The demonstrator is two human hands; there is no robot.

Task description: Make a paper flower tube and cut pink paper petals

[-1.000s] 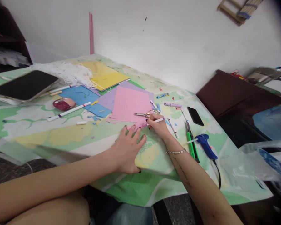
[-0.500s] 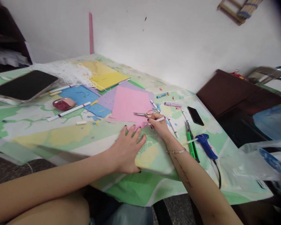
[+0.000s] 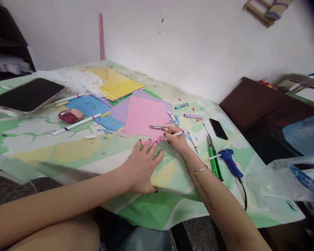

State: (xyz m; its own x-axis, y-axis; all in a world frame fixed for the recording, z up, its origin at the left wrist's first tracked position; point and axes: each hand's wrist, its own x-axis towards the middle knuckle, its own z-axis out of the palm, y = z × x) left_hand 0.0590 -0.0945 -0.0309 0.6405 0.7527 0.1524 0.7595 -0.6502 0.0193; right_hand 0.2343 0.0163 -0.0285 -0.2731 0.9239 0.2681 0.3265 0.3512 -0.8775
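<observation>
My left hand (image 3: 144, 164) lies spread at the near side of the table, its fingertips on a small pink paper piece (image 3: 154, 141). In my right hand (image 3: 177, 140) a white marker with a purple band (image 3: 178, 133) is pinched, its tip down by that same pink piece. Just beyond my right fingers, a pair of scissors (image 3: 158, 128) rests with its blades over a larger pink sheet (image 3: 146, 113). Under the pink sheet spreads a purple sheet (image 3: 118, 113). My right fingers partly hide the scissors' handles.
To the right lie a green box cutter (image 3: 215, 162), a blue glue gun (image 3: 231, 164) with a cord, and a black phone (image 3: 218, 129). At left are a large phone (image 3: 27, 96), a maroon object (image 3: 70, 115), white yarn (image 3: 73, 82) and a yellow sheet (image 3: 117, 83).
The marker in my right hand has shifted and tilted very slightly. My left hand and the things on the table stay where they were.
</observation>
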